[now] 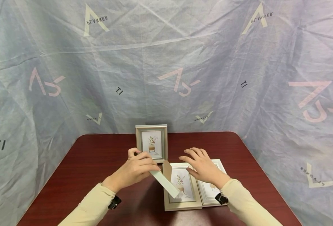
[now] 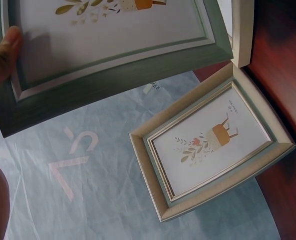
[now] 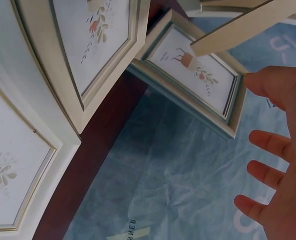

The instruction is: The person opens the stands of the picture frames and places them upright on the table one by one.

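Observation:
My left hand (image 1: 136, 168) grips a green-edged picture frame (image 1: 165, 185) by its upper edge, tilted above the table. Its thumb (image 2: 8, 50) lies on the front of that frame in the left wrist view, beside a plant-in-pot print. A brown stand flap (image 1: 167, 170) juts out from its back. My right hand (image 1: 201, 164) hovers with spread fingers and holds nothing, over a cream picture frame (image 1: 183, 206) and a white picture frame (image 1: 220, 166) lying side by side. Behind the left hand stands a champagne-coloured picture frame (image 1: 151, 126), upright.
The frames are on a dark red table (image 1: 104, 147) with rounded back corners. A grey printed cloth (image 1: 144, 56) hangs behind it and along both sides.

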`<state>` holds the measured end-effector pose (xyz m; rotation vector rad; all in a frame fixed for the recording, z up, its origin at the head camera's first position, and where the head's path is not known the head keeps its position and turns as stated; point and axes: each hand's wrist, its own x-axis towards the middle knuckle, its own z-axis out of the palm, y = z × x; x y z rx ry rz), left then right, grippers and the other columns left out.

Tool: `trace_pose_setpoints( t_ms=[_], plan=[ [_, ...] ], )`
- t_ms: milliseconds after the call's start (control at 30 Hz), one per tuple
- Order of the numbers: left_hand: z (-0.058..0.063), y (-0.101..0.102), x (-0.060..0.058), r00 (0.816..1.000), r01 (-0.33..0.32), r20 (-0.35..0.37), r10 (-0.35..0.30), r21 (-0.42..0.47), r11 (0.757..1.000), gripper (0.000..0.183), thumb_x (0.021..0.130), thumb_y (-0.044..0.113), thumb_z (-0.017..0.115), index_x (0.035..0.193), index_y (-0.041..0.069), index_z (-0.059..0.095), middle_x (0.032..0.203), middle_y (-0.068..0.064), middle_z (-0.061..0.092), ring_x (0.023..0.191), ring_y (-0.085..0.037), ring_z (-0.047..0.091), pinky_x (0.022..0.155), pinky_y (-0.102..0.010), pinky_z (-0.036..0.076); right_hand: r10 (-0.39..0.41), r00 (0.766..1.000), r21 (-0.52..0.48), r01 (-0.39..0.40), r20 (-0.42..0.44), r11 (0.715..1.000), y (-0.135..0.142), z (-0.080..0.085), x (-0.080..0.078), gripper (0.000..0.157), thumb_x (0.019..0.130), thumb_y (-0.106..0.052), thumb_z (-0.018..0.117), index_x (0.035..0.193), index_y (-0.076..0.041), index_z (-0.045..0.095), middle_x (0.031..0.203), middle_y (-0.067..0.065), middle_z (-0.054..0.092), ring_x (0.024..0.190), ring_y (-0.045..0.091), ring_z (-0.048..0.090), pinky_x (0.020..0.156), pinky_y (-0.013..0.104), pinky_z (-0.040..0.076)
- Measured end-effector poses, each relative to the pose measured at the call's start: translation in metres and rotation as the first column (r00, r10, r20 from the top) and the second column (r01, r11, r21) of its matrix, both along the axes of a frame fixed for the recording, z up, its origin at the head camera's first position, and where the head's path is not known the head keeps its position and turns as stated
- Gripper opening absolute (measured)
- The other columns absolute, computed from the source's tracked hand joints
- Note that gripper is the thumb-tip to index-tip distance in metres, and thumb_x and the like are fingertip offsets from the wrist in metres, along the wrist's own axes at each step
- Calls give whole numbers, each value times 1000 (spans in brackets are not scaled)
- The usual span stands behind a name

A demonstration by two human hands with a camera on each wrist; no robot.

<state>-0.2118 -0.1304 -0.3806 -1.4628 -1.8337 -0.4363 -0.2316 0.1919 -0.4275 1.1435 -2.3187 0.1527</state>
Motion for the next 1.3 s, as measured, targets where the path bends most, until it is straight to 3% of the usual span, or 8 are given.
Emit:
trace_pose_setpoints(
  t_ms=[400,933,1167,1300],
  plan=[
    [-1,-5,-1,1000,-11,29,11,14,1000,38,66,9,87,101,18,74,98,12,70,91,-11,58,82,-47,24,-62,998,-32,63,19,997,8,-1,1,51,79,-19,79,126,-18,62,127,14,57,118,37,49,92,57,38],
    [-5,-10,-2,998,-38,59,35,45,998,30,78,30,80,104,17,75,96,10,68,86,-12,55,80,-46,23,-135,990,-39,137,43,990,10,-6,2,49,80,-21,79,127,-17,61,128,16,55,116,40,49,92,59,37],
    [-5,-11,-3,997,-38,76,33,60,998,30,78,31,79,104,16,75,95,10,68,84,-12,54,79,-46,23,-165,985,-38,167,57,985,9,-6,4,50,80,-19,79,126,-15,62,129,17,55,116,40,49,92,60,37],
    [-6,-12,-3,995,-51,90,44,76,996,27,89,38,69,104,16,75,95,11,68,82,-11,53,79,-46,23,-170,983,-40,172,63,984,10,-7,3,50,79,-19,79,126,-14,61,129,17,54,116,40,48,92,60,36]
  ],
)
